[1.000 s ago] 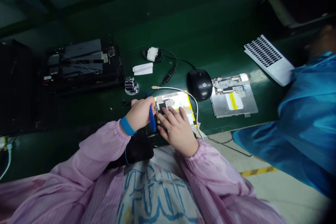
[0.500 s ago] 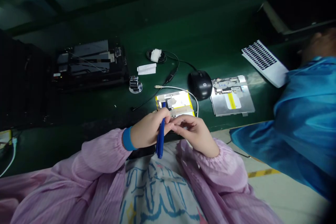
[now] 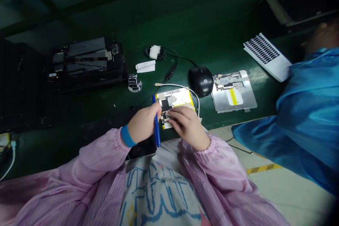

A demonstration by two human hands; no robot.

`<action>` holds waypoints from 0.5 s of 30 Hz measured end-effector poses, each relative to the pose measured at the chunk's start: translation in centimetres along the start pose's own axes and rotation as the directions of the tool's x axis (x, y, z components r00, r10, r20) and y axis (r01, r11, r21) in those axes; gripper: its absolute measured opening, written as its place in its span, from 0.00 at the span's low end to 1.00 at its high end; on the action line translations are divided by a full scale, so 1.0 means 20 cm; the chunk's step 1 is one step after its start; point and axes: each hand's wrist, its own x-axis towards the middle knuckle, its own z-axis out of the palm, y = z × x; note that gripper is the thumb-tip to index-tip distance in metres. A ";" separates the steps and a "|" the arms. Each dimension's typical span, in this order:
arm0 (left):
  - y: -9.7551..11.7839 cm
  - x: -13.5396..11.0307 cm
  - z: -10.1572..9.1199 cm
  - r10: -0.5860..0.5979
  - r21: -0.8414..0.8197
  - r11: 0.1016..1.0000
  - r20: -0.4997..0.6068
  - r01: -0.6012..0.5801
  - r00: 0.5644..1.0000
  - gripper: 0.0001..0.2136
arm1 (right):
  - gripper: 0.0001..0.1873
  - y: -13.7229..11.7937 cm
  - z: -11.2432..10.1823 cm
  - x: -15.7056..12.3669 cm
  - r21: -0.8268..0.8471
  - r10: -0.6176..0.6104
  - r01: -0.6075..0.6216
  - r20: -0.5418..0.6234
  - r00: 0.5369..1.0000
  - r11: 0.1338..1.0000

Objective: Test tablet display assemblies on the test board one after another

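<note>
My left hand [image 3: 147, 120] is closed around a slim blue pen [image 3: 156, 130], which stands nearly upright in view. Just to the right lies a flat electronic assembly [image 3: 182, 96] with silver plates, dark parts and yellow edges. My right hand [image 3: 189, 125] reaches over its near part, the fingers bent and drawn together at the surface. Whatever is between those fingertips is hidden. The fingertips of my left hand are at the assembly's left edge. A white cable [image 3: 182, 85] curves around its far and right sides.
Beyond the assembly are a black mouse [image 3: 201, 81], a second silver assembly [image 3: 225, 104], a small counter [image 3: 134, 82] and folded paper [image 3: 145, 66]. An opened black device [image 3: 87, 63] lies left. A blue-sleeved person [image 3: 312, 113] sits right, near a keyboard-patterned sheet [image 3: 267, 56].
My hands were together in front of the assembly. Now they are apart, the left hand shifted left with the pen, the right hand over the assembly's near part.
</note>
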 end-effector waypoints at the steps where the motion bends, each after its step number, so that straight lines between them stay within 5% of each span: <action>1: 0.00 0.01 0.00 -0.005 0.056 0.998 0.023 0.004 1.000 0.06 | 0.12 0.00 0.01 -0.01 -0.061 -0.036 0.038 0.043 0.998 0.997; 6: 0.00 0.05 0.02 -0.052 0.328 0.944 0.087 0.021 0.995 0.04 | 0.15 0.00 0.03 -0.03 -0.188 -0.083 0.099 0.089 0.993 0.977; 15: 0.01 0.07 0.02 -0.099 0.387 0.922 0.151 0.033 0.984 0.03 | 0.15 0.00 0.02 -0.03 -0.225 -0.104 0.123 0.092 0.990 0.967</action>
